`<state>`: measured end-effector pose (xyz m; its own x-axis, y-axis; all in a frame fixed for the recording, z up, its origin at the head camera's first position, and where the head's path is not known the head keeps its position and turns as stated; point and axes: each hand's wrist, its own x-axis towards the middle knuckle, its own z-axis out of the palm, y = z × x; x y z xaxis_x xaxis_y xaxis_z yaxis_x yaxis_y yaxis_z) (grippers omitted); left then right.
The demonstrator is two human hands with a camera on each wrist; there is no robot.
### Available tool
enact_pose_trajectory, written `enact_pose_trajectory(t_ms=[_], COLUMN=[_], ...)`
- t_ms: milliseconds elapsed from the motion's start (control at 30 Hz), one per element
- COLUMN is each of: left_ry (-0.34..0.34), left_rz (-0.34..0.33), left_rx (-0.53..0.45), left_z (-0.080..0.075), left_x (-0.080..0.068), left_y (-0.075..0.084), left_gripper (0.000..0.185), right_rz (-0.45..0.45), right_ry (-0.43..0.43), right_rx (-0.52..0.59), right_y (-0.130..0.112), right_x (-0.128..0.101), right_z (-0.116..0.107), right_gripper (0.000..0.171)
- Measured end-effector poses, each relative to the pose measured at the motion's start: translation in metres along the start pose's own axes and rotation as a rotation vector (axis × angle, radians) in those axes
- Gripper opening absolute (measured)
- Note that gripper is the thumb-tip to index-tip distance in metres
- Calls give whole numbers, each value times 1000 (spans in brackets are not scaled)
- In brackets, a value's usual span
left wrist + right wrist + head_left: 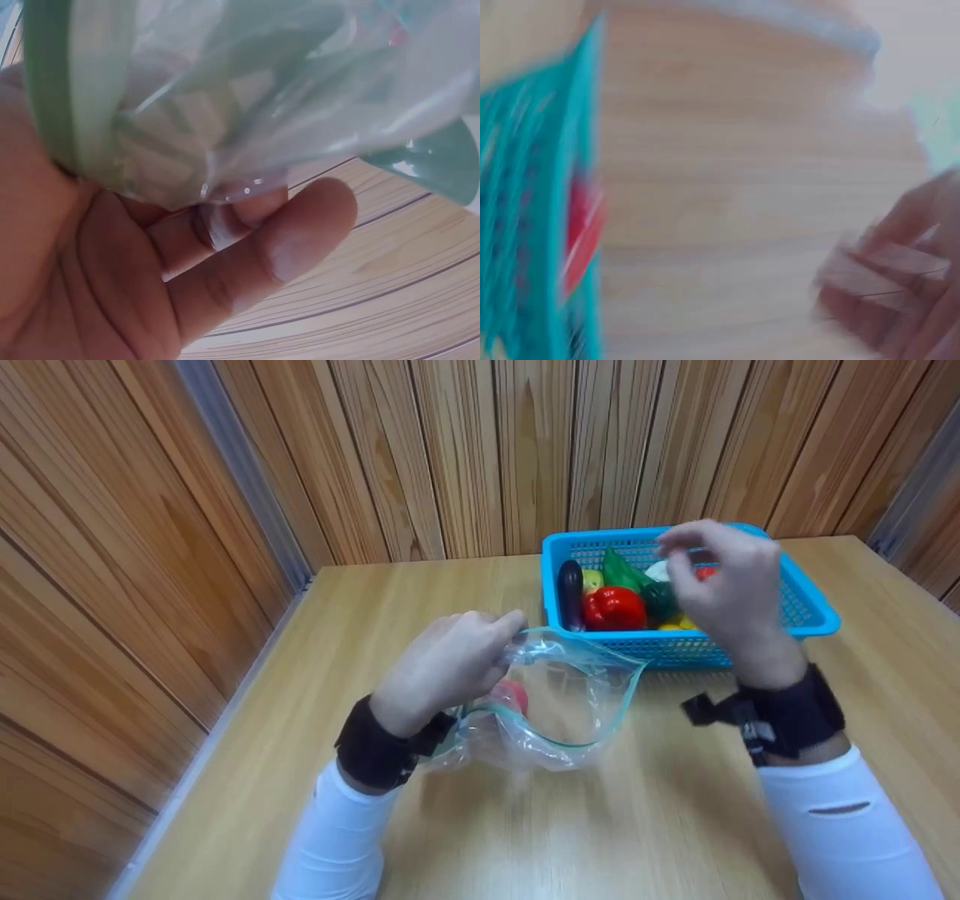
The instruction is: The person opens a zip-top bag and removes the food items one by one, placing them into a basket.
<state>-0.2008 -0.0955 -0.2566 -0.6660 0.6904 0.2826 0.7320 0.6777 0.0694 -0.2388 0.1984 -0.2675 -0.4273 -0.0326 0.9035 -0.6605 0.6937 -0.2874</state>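
My left hand (457, 660) grips the rim of a clear zip bag (540, 754) with a green-edged mouth. The bag's mouth gapes toward the right, and a round pinkish-red thing (515, 694) shows through the plastic, partly covered by the hand. In the left wrist view the plastic bag (300, 97) lies across the palm and fingers. Over a blue basket (821, 619), my right hand (724, 581) hovers with loosely bent fingers and nothing visible in it. The right wrist view is blurred, with that hand (900, 277) beside the basket wall (555, 187).
Inside the basket lie an eggplant (571, 592), a red bell pepper (615, 610), a pointed green pepper (621, 570), and several other vegetables, some hidden by the right hand. A wood-panelled wall (450, 457) stands behind the wooden table (300, 810), another on the left.
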Motion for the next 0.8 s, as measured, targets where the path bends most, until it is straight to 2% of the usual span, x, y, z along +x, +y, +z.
enact_pose_trajectory(t_ms=[67, 133, 167, 267, 367, 433, 567, 667, 700, 800], left_ry=[-1, 7, 17, 44, 59, 60, 91, 129, 137, 140], left_rz=[2, 10, 17, 39, 46, 41, 60, 150, 188, 292], left_rx=[-7, -4, 3, 31, 64, 76, 80, 81, 85, 95], left_z=[0, 0, 0, 1, 3, 5, 7, 8, 8, 9], left_x=[0, 1, 1, 0, 0, 0, 2, 4, 4, 3], left_y=[0, 1, 1, 1, 1, 2, 6, 13, 15, 23], left_gripper=[22, 20, 19, 12, 7, 6, 10, 13, 15, 22], right_rz=[-255, -457, -527, -648, -659, -627, -426, -155, -68, 171], right_ry=[55, 6, -39, -219, -360, -480, -827, -1142, -1211, -1301], right_rx=[140, 233, 264, 268, 169, 83, -124, -249, -266, -239], right_y=[-27, -49, -58, -72, -75, -75, -77, -80, -81, -82], right_x=[-5, -12, -16, -29, -42, -49, -57, -58, -59, -64], right_z=[7, 15, 20, 34, 49, 57, 66, 68, 69, 68], right_gripper=[16, 16, 15, 11, 7, 11, 37, 42, 41, 39])
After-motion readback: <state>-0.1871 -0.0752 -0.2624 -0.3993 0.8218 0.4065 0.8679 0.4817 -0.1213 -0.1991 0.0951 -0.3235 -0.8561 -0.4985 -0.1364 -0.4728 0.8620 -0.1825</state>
